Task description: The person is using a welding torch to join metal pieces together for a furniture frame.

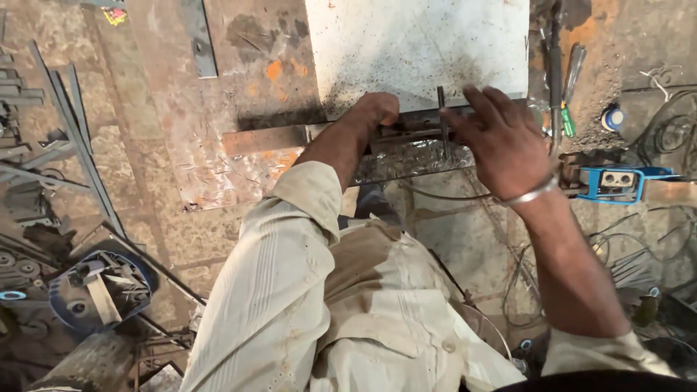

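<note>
Hands [443, 127] at rusty bar [265, 138] — screwdriver [568, 120], blue tool [621, 181] alongside.

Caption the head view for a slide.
Left hand grips a rusty metal bar; right hand steadies a thin rod.

1. The near edge of the white slab [417, 43] is blocked by a rusty metal bar [268, 138] and an upright thin rod [441, 120].
2. The gap beside the rod is taken up by the right hand [501, 141] and the left hand [376, 110].
3. The slab's right edge is crowded by a green-handled screwdriver [567, 122], a blue tool [621, 181] and tangled wires [653, 239].
4. Open floor [145, 94] is left off the slab's left edge, bounded by steel strips [72, 138].
</note>
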